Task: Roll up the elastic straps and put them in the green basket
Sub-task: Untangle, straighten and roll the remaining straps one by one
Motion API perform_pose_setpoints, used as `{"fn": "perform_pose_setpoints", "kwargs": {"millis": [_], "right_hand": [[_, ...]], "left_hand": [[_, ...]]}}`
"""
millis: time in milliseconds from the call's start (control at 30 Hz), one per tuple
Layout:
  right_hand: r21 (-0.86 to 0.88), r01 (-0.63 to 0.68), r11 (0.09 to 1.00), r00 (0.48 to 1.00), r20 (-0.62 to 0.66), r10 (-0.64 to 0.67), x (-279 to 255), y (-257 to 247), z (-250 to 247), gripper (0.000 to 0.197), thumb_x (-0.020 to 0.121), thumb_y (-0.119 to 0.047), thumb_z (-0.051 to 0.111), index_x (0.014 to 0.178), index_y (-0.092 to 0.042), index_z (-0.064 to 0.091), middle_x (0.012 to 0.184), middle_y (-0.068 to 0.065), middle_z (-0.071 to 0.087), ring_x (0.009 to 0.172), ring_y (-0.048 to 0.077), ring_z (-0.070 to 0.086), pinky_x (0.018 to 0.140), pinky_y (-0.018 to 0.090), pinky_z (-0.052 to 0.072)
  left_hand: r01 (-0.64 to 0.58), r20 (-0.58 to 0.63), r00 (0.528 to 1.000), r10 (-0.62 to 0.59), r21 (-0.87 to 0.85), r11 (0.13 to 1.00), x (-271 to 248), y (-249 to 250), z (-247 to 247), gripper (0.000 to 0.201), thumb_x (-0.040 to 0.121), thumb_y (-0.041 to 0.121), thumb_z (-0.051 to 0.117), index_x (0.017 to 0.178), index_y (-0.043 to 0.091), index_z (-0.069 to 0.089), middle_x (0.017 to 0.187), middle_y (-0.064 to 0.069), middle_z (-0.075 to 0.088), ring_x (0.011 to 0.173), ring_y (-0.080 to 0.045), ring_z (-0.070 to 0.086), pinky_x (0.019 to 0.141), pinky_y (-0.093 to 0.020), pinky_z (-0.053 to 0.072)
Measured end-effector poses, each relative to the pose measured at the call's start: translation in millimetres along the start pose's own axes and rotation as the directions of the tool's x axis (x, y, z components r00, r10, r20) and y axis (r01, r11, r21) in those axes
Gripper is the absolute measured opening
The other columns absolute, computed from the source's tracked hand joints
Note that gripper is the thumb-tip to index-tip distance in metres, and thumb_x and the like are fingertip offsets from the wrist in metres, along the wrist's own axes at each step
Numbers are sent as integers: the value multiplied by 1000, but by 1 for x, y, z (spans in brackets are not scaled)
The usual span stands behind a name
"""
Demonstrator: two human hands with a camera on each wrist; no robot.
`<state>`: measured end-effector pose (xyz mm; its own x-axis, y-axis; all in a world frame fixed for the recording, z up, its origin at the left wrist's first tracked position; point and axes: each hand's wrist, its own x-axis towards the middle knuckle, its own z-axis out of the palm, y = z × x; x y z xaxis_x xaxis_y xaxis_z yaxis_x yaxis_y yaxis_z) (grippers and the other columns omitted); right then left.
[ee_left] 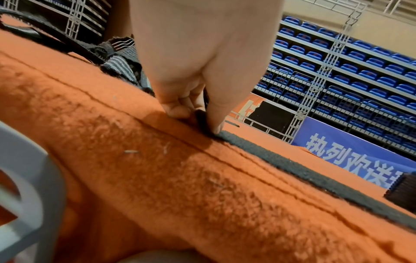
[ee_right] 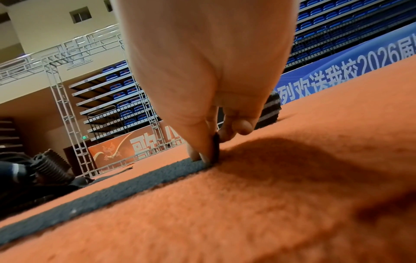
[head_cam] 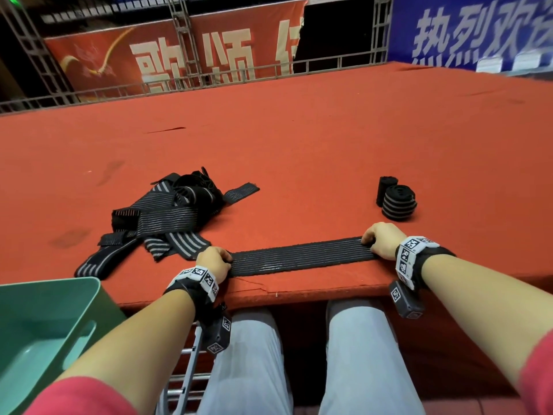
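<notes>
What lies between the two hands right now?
In the head view, one flat strap spans the red carpet from the left hand to the right hand; each hand pinches an end. Nothing else lies there.

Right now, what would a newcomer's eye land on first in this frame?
First, the black strap stretched flat along the near edge of the red table, the left hand and right hand each pinching one end. Next, the tangled pile of straps behind the left hand, two rolled straps beyond the right, and the green basket at lower left.
</notes>
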<state>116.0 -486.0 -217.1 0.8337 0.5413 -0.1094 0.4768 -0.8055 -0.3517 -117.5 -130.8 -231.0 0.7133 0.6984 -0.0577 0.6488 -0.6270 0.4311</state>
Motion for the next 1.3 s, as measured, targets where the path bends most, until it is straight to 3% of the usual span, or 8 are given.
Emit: {"fn": "perform_pose_setpoints", "kwargs": {"millis": [67,200,367,533,667,1000,1133,1300], "right_hand": [[-26,-13,1000,1000,-5,13,-1,0,-2,37,81,1,63,104,-26,76,110,-2,71,102,17,66,87,24,51],[-71,-63,995,998,-17,62,-4,0,-3,31,82,-6,67,102,-29,75,111,-1,70,101,20,65,86,30,55],[-97,-91,991,996,-18,89,-6,-13,-2,29,84,-6,59,100,-25,73,111,3,69,101,24,65,83,31,54],[-83,-47,995,999,4,47,-5,-36,-6,26,83,-11,55,98,-24,72,110,4,70,98,25,65,82,32,53],[-49,-3,999,1000,21,4,0,-65,-14,27,87,-12,55,107,-21,71,115,5,67,106,26,63,87,34,52],[2,218,976,976,9,-218,42,-194,-20,29,88,-12,55,112,-17,71,118,6,68,110,25,62,93,31,50],[13,343,939,939,21,-343,65,-261,-9,31,88,-11,54,115,-16,70,118,5,68,111,24,61,91,29,48],[53,509,859,858,51,-511,89,-334,9,34,86,-9,55,118,-13,68,115,5,69,109,23,62,90,27,46]], "left_hand": [[-14,20,1000,13,33,999,-2,1,-2,14,87,12,72,99,19,76,103,-3,69,101,-22,65,88,-24,45],[-9,-16,1000,10,85,996,3,-4,-2,18,80,23,78,77,37,67,108,-4,69,97,-23,66,91,-32,52],[-83,-2,996,86,212,974,-3,-1,-8,19,86,25,72,104,30,76,111,1,71,109,-24,62,94,-33,51],[-79,48,996,69,249,965,-7,8,-17,27,87,23,63,108,34,75,115,3,71,111,-23,63,94,-31,51],[-68,32,998,62,254,965,-2,11,-28,24,82,22,64,101,29,78,103,1,74,98,-22,68,83,-28,54],[-56,-35,997,63,159,986,43,-18,-95,18,81,21,61,90,32,71,106,2,72,104,-25,65,91,-34,53],[-44,-59,997,54,154,987,69,-39,-119,17,81,17,60,87,28,70,105,-2,72,103,-26,66,89,-34,53],[-18,-86,996,31,140,990,101,-68,-135,26,79,19,57,98,28,71,110,-3,71,108,-29,64,92,-37,53]]}}
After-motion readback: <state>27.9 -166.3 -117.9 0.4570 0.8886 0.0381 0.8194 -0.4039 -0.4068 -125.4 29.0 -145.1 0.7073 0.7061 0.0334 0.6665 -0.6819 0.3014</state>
